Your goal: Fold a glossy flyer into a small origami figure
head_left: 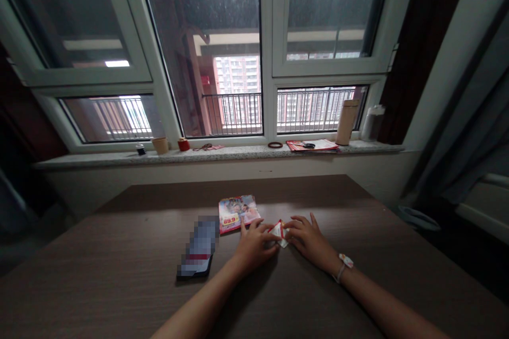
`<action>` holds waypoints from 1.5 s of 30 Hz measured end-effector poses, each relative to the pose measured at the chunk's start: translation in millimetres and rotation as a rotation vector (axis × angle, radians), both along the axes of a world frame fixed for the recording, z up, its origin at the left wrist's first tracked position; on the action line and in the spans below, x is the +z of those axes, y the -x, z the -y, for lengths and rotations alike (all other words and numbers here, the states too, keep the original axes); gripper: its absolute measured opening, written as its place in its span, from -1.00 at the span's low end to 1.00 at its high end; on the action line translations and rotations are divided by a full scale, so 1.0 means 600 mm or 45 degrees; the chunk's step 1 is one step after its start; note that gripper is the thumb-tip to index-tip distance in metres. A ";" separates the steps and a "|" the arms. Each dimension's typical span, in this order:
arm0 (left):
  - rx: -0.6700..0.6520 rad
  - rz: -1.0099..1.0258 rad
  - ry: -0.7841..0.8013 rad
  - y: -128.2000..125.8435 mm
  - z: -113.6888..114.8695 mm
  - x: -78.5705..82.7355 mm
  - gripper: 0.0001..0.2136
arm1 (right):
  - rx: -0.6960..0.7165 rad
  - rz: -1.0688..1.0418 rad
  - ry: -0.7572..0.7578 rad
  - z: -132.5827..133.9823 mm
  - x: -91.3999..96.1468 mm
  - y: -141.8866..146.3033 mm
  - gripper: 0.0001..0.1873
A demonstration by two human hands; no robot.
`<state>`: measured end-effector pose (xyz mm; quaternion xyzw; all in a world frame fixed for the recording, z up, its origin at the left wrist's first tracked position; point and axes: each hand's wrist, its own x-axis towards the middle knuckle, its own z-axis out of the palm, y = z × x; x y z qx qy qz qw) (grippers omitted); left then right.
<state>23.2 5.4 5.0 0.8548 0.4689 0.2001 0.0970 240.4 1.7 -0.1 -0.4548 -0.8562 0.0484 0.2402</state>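
A small folded paper (pixel 281 233), white with red printing, lies on the brown table between my two hands. My left hand (pixel 256 243) grips its left side, with the thumb and fingertips at the paper's edge. From the other side, my right hand (pixel 308 238) has its bent fingers on the right edge, its index finger raised a little. A bracelet (pixel 345 261) with a pale ornament is round my right wrist. Just beyond my left hand is a stack of colourful printed flyers (pixel 238 213). The undersides of the fingers are hidden.
Left of my hands lies a phone (pixel 199 249) with a blurred screen. The stone windowsill (pixel 238 154) holds a paper cup (pixel 160 145), a red spool-like item (pixel 183 144), scissors (pixel 309 145) on printed sheets, a tan flask (pixel 347 123) and a pale bottle (pixel 373 123).
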 end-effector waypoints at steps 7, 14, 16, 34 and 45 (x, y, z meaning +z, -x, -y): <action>-0.001 -0.015 -0.021 0.000 0.000 0.000 -0.80 | -0.013 -0.017 0.028 0.003 0.002 0.002 -0.85; 0.043 -0.062 -0.058 0.000 -0.002 -0.003 -0.82 | -0.027 -0.133 0.217 0.000 -0.003 -0.004 -0.83; 0.053 -0.069 -0.063 0.000 -0.002 -0.004 -0.83 | -0.033 -0.160 0.266 -0.002 -0.005 -0.005 -0.81; 0.084 -0.079 -0.110 0.000 -0.003 -0.013 -0.83 | 0.043 -0.163 0.315 -0.010 0.000 -0.013 -0.82; 0.081 -0.082 -0.092 0.000 -0.001 -0.008 -0.83 | 0.073 -0.186 0.356 -0.016 -0.001 -0.018 -0.81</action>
